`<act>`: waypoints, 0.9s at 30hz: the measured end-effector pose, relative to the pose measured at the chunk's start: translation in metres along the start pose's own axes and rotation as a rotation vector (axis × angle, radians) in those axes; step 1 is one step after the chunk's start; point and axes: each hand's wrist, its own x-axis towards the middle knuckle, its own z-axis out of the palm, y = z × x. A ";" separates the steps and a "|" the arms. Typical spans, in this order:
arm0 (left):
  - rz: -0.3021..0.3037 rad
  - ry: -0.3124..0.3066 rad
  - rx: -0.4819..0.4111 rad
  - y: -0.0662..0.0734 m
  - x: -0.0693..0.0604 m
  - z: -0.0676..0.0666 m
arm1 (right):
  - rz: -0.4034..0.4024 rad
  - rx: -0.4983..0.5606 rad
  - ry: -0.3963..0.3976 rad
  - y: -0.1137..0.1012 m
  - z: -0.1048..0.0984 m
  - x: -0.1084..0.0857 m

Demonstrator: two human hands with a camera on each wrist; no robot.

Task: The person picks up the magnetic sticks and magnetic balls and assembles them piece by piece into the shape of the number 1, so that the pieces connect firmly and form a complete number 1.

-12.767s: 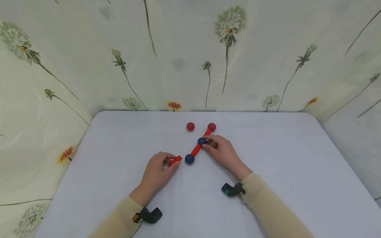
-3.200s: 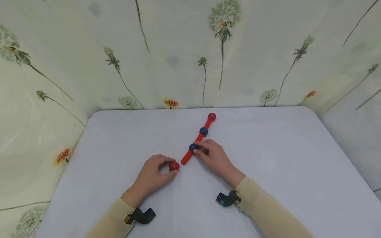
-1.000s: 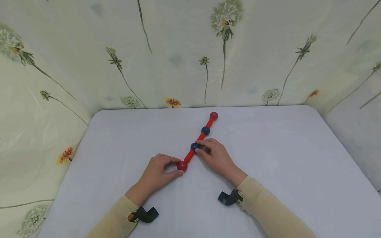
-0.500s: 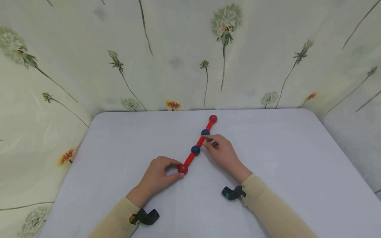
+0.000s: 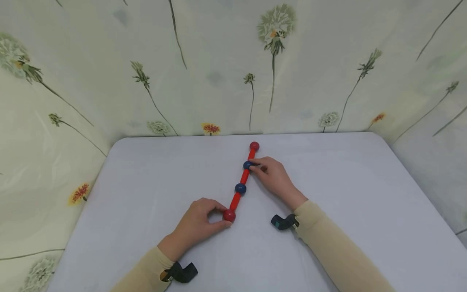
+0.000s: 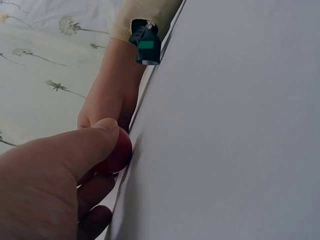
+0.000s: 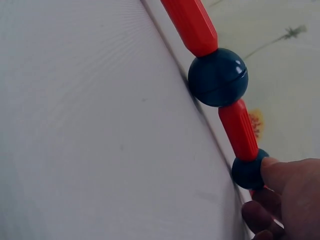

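Note:
On the white table lies a straight chain of balls joined by red rods, slanting from near left to far right. Its near end is a red ball [image 5: 229, 215], pinched between thumb and fingers of my left hand [image 5: 200, 221]. Beyond it come a red rod [image 5: 235, 201], a blue ball [image 5: 240, 188], a second rod [image 5: 245, 176] and another blue ball [image 7: 247, 171]. My right hand [image 5: 273, 174] pinches this farther blue ball. A third rod [image 5: 251, 154] leads to the far red ball [image 5: 254, 146]. In the left wrist view my thumb partly covers the near red ball.
A white table [image 5: 146, 174] carries the chain. Behind and beside it hangs a pale curtain [image 5: 219, 81] printed with dandelions. Dark wrist devices [image 5: 184, 272] sit at both beige sleeves.
The left hand brought the loose red ball onto the chain's near rod. My right hand shifted from the nearer blue ball to the farther one. The chain has since turned slightly and moved nearer.

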 end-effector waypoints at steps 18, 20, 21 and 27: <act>0.034 0.056 0.017 0.017 -0.013 0.008 | -0.106 0.048 -0.061 -0.011 0.021 0.010; 0.052 0.059 0.014 0.017 -0.013 0.009 | -0.102 0.043 -0.061 -0.010 0.022 0.010; 0.058 0.059 0.012 0.017 -0.012 0.009 | -0.100 0.041 -0.060 -0.009 0.023 0.010; 0.073 0.054 0.016 0.016 -0.013 0.011 | -0.124 0.052 -0.061 -0.008 0.026 0.009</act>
